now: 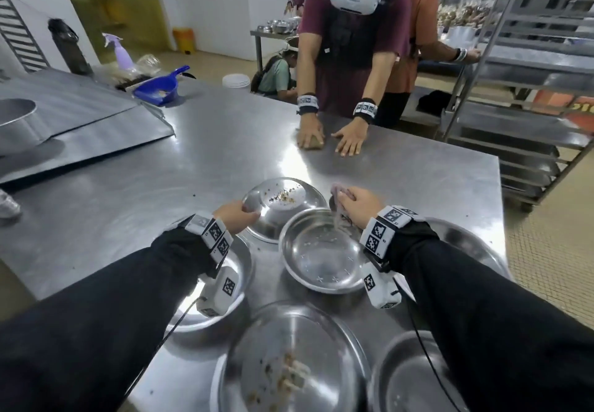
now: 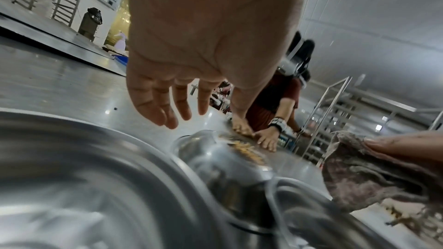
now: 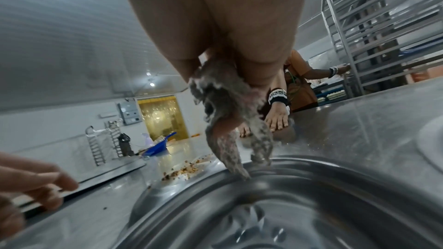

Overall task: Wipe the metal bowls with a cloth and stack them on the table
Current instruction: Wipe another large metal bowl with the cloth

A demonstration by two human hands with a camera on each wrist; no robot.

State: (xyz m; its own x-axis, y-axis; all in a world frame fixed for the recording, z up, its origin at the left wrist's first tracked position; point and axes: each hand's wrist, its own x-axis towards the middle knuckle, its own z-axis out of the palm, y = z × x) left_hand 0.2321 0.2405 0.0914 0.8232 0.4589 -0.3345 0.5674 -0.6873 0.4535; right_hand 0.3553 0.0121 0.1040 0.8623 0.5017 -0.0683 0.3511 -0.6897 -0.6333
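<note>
left hand (image 1: 236, 220): reaches over the rim of the tilted bowl at the far left of the group; in the left wrist view the fingers (image 2: 165, 109) are spread and nearly straight, so they are not closed round anything, though whether they touch the rim I cannot tell
right hand (image 1: 361, 207): fingers curled round a bunched grey cloth (image 3: 223, 101), held above the far edge of the middle bowl
cloth: frayed ends hang from the fist down to the rim of the middle bowl
tilted bowl (image 1: 283, 206): metal, leaning towards the camera, with brown crumbs (image 1: 284, 198) scattered inside
middle bowl (image 1: 321, 251): metal, upright on the worktop, just right of the tilted bowl and touching or overlapping it
left bowl (image 1: 238, 263): under the left wrist, mostly hidden by the sleeve and wrist device
near bowl (image 1: 289, 360): closest to the camera, with food scraps inside
right bowls: one at the lower right (image 1: 405, 376) and another (image 1: 466, 244) behind the right sleeve, both partly hidden
worktop (image 1: 160, 186): stainless steel, with all the bowls sitting apart and unstacked at its near end
second person (image 1: 353, 42): stands across the worktop, both hands flat on it, one over a brownish pad
blue scoop (image 1: 160, 87): far left on the worktop, beside a spray bottle (image 1: 120, 51)
</note>
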